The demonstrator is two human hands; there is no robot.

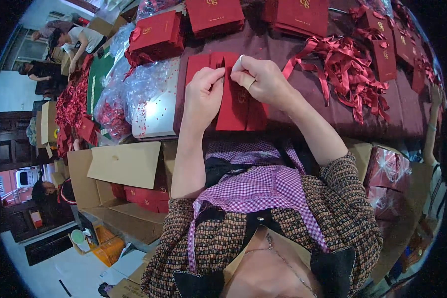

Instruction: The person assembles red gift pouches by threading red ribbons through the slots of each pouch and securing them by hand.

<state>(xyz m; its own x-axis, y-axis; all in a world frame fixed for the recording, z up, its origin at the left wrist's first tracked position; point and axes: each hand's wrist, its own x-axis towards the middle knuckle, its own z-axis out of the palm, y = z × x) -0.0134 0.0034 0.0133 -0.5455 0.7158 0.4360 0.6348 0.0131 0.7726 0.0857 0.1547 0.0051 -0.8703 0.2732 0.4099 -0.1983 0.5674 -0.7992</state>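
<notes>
- Head view: my left hand and right hand both pinch the flat red paper bag on the desk.
- Bag's long axis runs away from me; fingers grasp its far end, left nearer.

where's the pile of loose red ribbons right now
In the head view the pile of loose red ribbons lies on the table at upper right, just right of the right hand, below the red paper bags.

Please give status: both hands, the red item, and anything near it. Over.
Left hand and right hand both pinch the flat red bag at its top, on the table edge. Ribbon pile to the right, apart. Nothing blocking.
</notes>
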